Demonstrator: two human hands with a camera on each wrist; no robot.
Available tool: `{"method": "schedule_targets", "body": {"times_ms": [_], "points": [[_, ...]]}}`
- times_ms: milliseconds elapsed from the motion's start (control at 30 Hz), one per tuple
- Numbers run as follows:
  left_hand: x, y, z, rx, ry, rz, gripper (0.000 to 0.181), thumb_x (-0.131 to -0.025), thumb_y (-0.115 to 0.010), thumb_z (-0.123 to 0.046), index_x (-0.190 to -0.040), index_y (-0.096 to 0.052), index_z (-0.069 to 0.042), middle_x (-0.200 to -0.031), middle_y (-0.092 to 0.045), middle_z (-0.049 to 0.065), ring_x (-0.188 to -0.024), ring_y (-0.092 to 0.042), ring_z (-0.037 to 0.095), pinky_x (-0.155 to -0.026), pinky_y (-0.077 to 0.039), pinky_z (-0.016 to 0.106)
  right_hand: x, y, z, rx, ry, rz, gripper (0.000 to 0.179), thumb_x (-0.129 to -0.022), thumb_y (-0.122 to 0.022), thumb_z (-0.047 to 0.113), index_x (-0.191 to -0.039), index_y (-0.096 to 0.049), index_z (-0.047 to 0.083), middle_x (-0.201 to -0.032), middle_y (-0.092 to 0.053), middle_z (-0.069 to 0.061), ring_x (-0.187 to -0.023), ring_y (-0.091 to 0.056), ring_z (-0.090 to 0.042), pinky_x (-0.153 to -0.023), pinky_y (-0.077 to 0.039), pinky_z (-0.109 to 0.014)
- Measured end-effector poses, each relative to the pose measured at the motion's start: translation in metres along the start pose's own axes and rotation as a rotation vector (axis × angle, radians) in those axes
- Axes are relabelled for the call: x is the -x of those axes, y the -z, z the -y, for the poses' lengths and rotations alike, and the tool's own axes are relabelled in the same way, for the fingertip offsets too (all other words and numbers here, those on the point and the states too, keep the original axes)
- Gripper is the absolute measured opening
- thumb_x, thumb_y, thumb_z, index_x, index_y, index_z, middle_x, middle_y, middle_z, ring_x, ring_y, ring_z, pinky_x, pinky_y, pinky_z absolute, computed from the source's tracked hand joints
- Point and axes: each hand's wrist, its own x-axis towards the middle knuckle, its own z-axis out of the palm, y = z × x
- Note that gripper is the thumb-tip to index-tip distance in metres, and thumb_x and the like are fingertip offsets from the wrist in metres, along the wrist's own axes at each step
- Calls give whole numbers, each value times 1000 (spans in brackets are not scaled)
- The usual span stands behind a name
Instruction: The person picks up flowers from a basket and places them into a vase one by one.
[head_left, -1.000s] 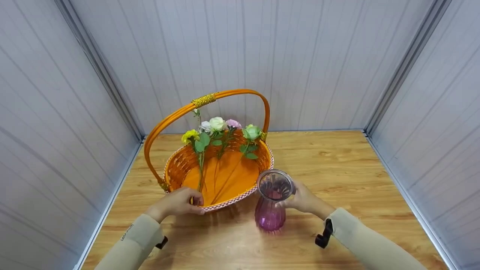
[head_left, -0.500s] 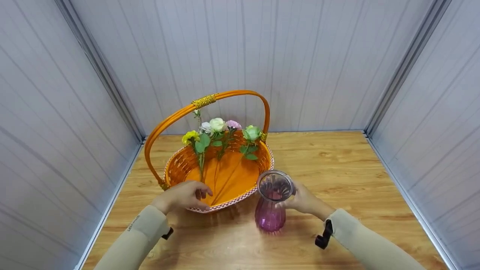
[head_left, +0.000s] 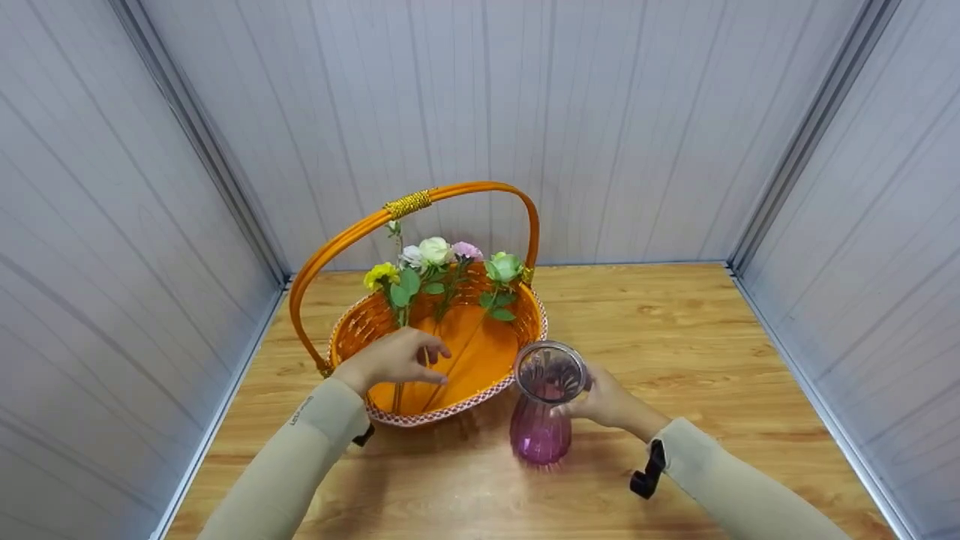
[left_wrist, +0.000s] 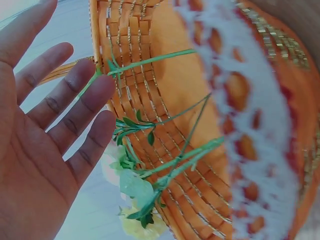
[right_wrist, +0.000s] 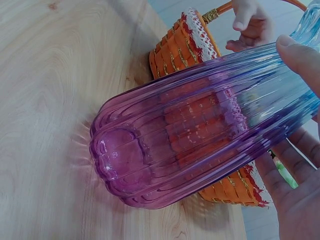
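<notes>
Left hand (head_left: 391,358), loosely spread, has moved farther over the orange woven oval basket (head_left: 491,352), near green-stemmed multicoloured flowers (head_left: 434,251). Right hand (head_left: 611,401) grips the purple-tinted ribbed glass vase (head_left: 540,431) beside it, seemingly on the wood-grained desk (head_left: 660,337)

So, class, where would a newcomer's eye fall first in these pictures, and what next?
Probably on the orange woven basket with its tall arched handle, near the middle of the wood-grained table. Next, the yellow, white, pink and pale-green flowers in it, their heads at its far side. Then the ribbed purple glass vase by its front right side, held in the person's right hand.
</notes>
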Motion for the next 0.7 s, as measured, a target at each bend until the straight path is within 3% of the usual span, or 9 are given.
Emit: {"method": "schedule_targets", "body": {"times_ms": [133,267,433,700], "points": [[-10,3,-4,-22,2,-9,46,-95,-85,-45,-131,-78,-17,-114,-75,-1,-103,-68,19,-94,-61,44,1,0,2,9,-24,-3,78,-80,-93,1,-147,-55,-11,-137,-68,-33,-125,-67,-6,-112,-51,-25],[-20,4,-7,-16,-3,-12,46,-95,-85,-45,-131,-77,-18,-116,-76,1,-108,-70,25,-95,-61,46,2,1,2,28,-63,-14,80,-80,-94,4,-148,-54,-11,-137,-68,-32,-125,-67,-6,-112,-50,-25],[-32,4,-8,6,6,-29,48,-94,-86,-44,-133,-76,-17,-120,-74,3,-113,-70,30,-98,-61,47,2,0,4,47,-66,-19,81,-79,-95,6,-148,-55,-10,-138,-69,-29,-126,-67,-7,-113,-50,-27],[-51,1,-9,18,22,-66,58,-94,-87,-40,-142,-69,-14,-125,-73,7,-115,-68,27,-105,-59,50,3,1,4,78,-91,-20,83,-79,-96,10,-149,-56,-7,-140,-70,-25,-128,-66,-8,-115,-49,-29]]}}
